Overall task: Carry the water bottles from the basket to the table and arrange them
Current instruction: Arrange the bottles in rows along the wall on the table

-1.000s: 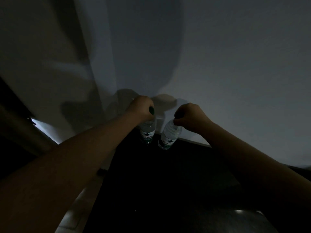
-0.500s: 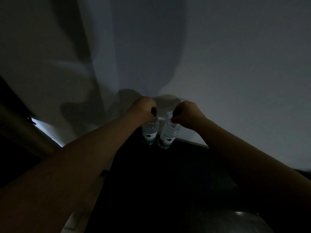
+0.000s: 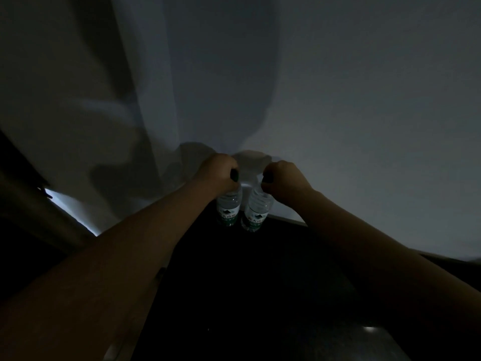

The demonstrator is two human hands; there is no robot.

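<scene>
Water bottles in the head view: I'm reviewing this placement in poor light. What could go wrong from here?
1. The right bottle leans while the right hand grips only its cap end; released so, it may tip onto the left bottle, which the left hand holds by its cap.
2. Both are at the far edge of the dark table by the wall; in this dimness I cannot tell whether their bases sit flat.
</scene>
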